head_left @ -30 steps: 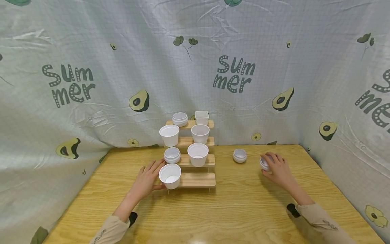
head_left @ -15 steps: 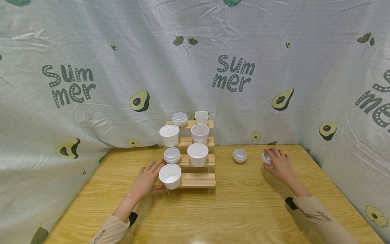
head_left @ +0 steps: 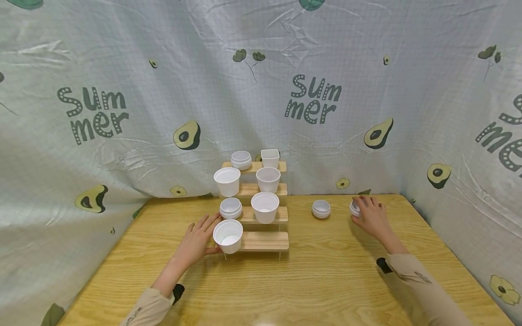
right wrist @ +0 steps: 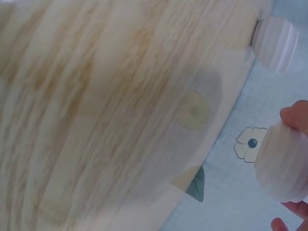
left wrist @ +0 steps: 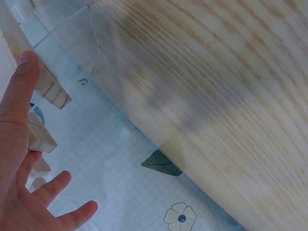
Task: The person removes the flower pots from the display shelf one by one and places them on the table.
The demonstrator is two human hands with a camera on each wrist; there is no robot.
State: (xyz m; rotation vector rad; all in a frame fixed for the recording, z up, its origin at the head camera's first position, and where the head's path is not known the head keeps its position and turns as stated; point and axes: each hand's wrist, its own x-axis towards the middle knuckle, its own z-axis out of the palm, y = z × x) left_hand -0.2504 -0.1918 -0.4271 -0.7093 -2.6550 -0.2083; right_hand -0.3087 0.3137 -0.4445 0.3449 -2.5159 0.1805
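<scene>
In the head view, my right hand (head_left: pixel 372 218) holds a small round white pot (head_left: pixel 354 208) between thumb and fingers, near the back right of the table. The right wrist view shows the ribbed side of this pot (right wrist: pixel 280 163); whether its base touches the table I cannot tell. A matching small pot (head_left: pixel 321 209) stands to its left. My left hand (head_left: pixel 198 237) rests against the left end of a tiered wooden stand (head_left: pixel 265 241). In the left wrist view, the thumb (left wrist: pixel 26 72) lies along one shelf end, with the other fingers spread beside the shelves.
On the stand's shelves sit several white pots: tall round cups (head_left: pixel 228 236), low round pots (head_left: pixel 230 207) and a square one (head_left: pixel 270 157). The bottom shelf carries a cup only at its left end. A printed curtain (head_left: pixel 244 113) hangs behind the wooden table (head_left: pixel 318 271).
My right hand has carried the small pot a little farther back on the table, then slightly left. The left hand and the stand have stayed in place.
</scene>
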